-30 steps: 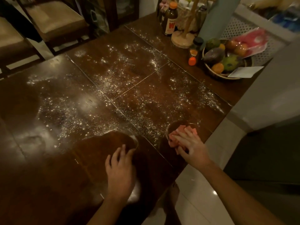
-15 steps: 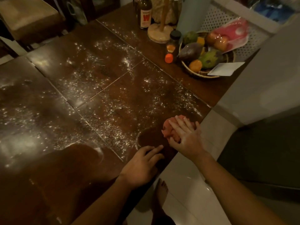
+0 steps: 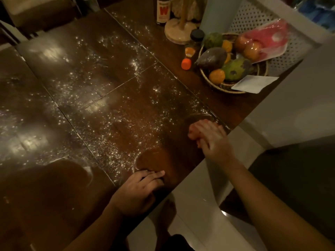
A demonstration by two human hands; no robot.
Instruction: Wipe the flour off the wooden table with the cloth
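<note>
White flour (image 3: pixel 116 122) is scattered over the dark wooden table (image 3: pixel 94 57), thickest in the middle panels. A pink cloth (image 3: pixel 194 130) lies bunched at the table's right edge. My right hand (image 3: pixel 213 140) presses flat on top of it, covering most of it. My left hand (image 3: pixel 139 191) rests palm down on the near edge, fingers together, holding nothing. Two rounded dark patches without flour show, one (image 3: pixel 155 160) beyond my left fingers, one (image 3: pixel 59 176) to the left.
A woven fruit basket (image 3: pixel 210 81) with a white paper (image 3: pixel 253 84) sits far right. Small bottles (image 3: pixel 186 63), a sauce bottle (image 3: pixel 163 10) and a wooden stand (image 3: pixel 180 32) stand behind. Chairs (image 3: pixel 39 13) are at far left. Pale tiled floor (image 3: pixel 201 194) lies below the edge.
My right hand slid the cloth rightward along the table edge, leaving a wiped patch. My left hand moved right along the near edge. The view shifted right.
</note>
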